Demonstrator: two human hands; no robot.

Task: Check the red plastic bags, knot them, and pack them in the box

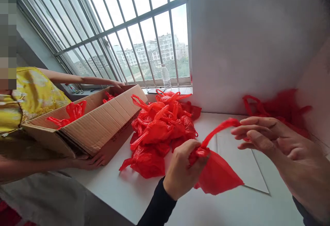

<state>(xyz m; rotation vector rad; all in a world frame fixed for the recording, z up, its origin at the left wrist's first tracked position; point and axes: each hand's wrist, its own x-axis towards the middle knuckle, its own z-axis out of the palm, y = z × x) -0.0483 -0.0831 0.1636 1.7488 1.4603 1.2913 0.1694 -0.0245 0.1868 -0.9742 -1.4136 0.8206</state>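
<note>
A red bag [219, 174] is held above the bench [123, 195], in front of a pile [154, 126] of similar bags and partly over a white board [243, 159]. Its gathered neck is clenched in the left grip [184, 167]. From the neck a twisted handle [219, 128] is stretched up toward the right grip [273, 143], whose fingers are loosely curled; the handle's end is met at the fingertips, but whether it is pinched cannot be told. Beside the pile, a long box [110, 124] with red bags inside is held by a co-worker's hands [90, 161], one low at the near side, one at the far end. A bottle [166, 78] is stood by the barred window [144, 30]. More red bags [281, 107] are heaped against the wall [239, 44].
</note>
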